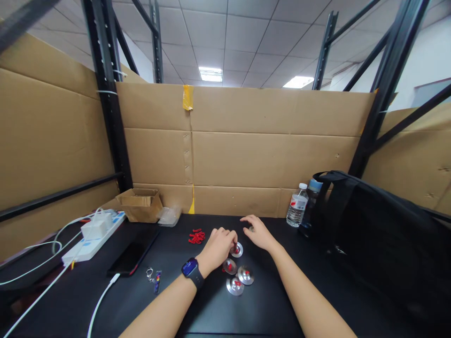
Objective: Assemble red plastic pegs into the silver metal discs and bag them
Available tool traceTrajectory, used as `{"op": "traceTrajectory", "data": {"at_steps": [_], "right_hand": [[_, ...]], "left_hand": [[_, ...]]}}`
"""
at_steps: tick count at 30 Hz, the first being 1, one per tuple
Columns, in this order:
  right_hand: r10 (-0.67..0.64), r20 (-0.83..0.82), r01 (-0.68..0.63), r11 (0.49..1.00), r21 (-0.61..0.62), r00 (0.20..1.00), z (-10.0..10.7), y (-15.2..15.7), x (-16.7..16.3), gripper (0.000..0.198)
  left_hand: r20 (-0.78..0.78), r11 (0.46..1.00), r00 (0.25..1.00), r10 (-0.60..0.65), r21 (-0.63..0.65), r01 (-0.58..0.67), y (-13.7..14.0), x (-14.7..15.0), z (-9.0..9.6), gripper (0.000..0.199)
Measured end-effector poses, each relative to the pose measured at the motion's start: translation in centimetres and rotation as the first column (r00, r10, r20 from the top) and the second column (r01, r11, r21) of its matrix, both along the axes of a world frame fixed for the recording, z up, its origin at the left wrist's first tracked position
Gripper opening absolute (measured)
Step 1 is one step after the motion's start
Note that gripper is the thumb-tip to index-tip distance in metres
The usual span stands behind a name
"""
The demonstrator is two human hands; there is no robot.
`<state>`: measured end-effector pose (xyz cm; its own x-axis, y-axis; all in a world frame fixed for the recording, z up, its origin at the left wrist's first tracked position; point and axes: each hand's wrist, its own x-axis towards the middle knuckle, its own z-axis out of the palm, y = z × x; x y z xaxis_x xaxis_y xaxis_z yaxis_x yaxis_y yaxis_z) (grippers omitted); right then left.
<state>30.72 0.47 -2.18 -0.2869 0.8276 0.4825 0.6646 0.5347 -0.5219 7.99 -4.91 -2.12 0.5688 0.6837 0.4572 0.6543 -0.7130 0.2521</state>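
Observation:
My left hand [219, 248], with a dark smartwatch on its wrist, has curled fingers at the upper left edge of a shiny round metal disc [238, 250]. A small red piece shows at that disc's middle, partly behind the fingertips. My right hand [260, 233] is to the right, fingers apart, with a small shiny thing [251, 229] partly hidden beneath them. Nearer to me lie three more metal discs, one left [229, 266], one right [245, 275] and one in front [234, 287], each with red at its middle. A pile of small red pieces [196, 236] lies left of my left hand.
At left are a black phone [134, 252] on a white cable, a power strip [92, 240], a keyring [153, 278], a cardboard box [141, 204] and a clear plastic container [169, 217]. A water bottle [297, 206] and a black bag [377, 249] stand at right.

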Motion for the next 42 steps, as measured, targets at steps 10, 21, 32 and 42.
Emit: {"op": "traceTrajectory", "data": {"at_steps": [10, 21, 32, 42], "right_hand": [[0.304, -0.320, -0.345, 0.935, -0.080, 0.897, 0.8, -3.1, -4.6, 0.061], [0.128, -0.232, -0.126, 0.992, 0.023, 0.964, 0.6, -1.9, -3.6, 0.051], [-0.232, 0.143, 0.247, 0.965, -0.095, 0.962, -1.1, 1.8, 3.8, 0.029], [-0.195, 0.180, 0.231, 0.949, -0.212, 0.964, -1.7, 2.0, 4.6, 0.036]], "left_hand": [[0.582, 0.977, 0.812, -0.050, -0.138, 0.160, 1.9, -1.3, 0.9, 0.002], [0.436, 0.999, 0.900, -0.010, -0.025, 0.023, 2.9, -3.7, 1.9, 0.008], [0.176, 0.967, 0.981, 0.085, -0.253, -0.038, 6.9, -12.8, 0.8, 0.015], [-0.028, 0.980, 0.982, -0.185, -0.073, 0.183, 2.0, -2.2, 0.3, 0.025]]}}
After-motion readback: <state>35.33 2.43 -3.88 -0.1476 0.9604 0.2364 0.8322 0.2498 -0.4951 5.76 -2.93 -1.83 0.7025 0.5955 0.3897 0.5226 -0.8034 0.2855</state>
